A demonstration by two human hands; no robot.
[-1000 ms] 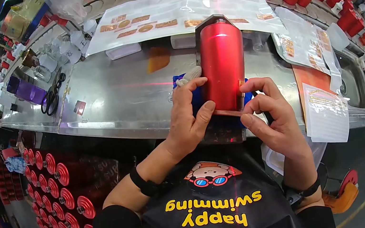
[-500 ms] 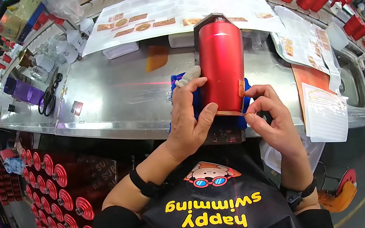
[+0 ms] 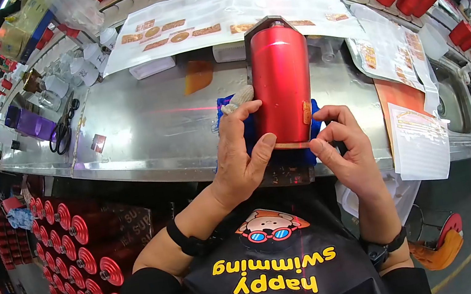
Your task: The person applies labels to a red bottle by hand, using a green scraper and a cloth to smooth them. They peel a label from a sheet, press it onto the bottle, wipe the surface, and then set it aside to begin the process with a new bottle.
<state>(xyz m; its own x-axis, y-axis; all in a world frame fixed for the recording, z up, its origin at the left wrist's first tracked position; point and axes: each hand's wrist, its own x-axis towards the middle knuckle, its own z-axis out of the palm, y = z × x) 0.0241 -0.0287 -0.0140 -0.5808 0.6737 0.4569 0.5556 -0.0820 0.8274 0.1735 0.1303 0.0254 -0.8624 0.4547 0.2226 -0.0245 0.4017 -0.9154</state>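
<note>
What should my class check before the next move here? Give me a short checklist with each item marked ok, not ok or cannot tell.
1. Left grip placed at the red cylinder: ok, thumb and index finger at its lower left side.
2. Gold label on the cylinder: ok, on its lower right side.
3. Label edges fully flat: cannot tell, too small to judge.
4. Right grip touching the cylinder: cannot tell, fingertips very close to its lower right edge.
5. Label sheet out on the table: ok, beyond the cylinder.
6. Scissors away from both grips: ok, far left on the table.
</note>
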